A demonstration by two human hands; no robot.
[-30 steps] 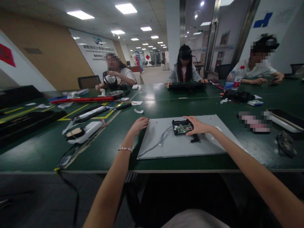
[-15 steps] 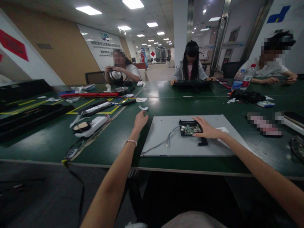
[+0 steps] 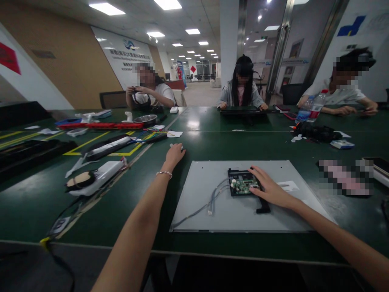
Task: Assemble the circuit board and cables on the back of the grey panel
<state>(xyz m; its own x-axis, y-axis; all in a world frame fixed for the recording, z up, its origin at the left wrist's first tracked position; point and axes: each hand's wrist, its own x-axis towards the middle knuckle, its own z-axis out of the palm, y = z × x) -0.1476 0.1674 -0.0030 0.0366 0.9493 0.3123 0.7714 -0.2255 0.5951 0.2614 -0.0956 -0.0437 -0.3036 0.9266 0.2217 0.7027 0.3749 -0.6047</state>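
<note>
My left hand (image 3: pixel 175 154), with a beaded bracelet at the wrist, reaches out over the green table. Its fingers curl over a small white scrap (image 3: pixel 172 145), mostly hidden beneath them. My right hand (image 3: pixel 270 190) spans the right end of a black frame with a green circuit board (image 3: pixel 241 185) in it, fingers at the far edge and thumb on the near side. This frame lies on a flat grey-white panel (image 3: pixel 197 182). Thin grey cables (image 3: pixel 214 194) run from its left side across the panel. A black bracket arm (image 3: pixel 263 206) sticks out below my right hand.
White power strip-like device (image 3: pixel 106 174) and black-and-white bundle (image 3: pixel 111 146) lie left. Farther back are a red strip (image 3: pixel 100 125) and a metal dish (image 3: pixel 146 119). Bottles (image 3: pixel 317 106), a black bundle (image 3: pixel 316 132) and a phone (image 3: pixel 345 178) lie right. Several people sit opposite.
My left hand has reached forward onto the white scrap, covering most of it. My right hand stays on the framed circuit board. The view has shifted, so the panel appears lower and larger.
</note>
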